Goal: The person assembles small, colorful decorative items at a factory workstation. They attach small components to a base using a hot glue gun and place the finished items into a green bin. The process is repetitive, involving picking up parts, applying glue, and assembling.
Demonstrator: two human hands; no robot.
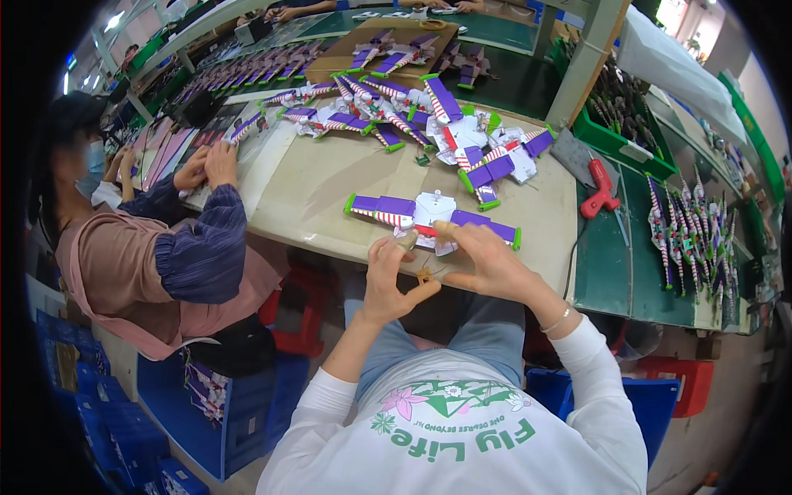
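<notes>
A toy aircraft with a white plastic body, purple wings, red-and-white striped edges and green wingtips [433,205] is lying on the pale, board-covered worktable [305,202], near its front edge and directly before the person in the white printed top. The bare left hand [386,280] is bending its fingers toward the front edge of the white body, its thumb standing apart and pointing to the right. The bare right hand [493,262] is touching the same edge with its fingertips beside the red middle part, its thumb also spreading away from the fingers; whether either hand is gripping the toy, one cannot tell. A small yellowish-tan piece [424,275] is showing between the two thumbs, too small to make out clearly. Beyond the toy, a loose heap of similar purple, white and green aircraft [371,107] is covering the back of the table. To the right, a red glue gun [600,191] is lying near a green plastic crate [623,147], and more striped aircraft [693,235] are standing close together. On the left, a co-worker in a dark cap and pink apron [99,272] is sitting at the same table, both hands resting near its edge.
</notes>
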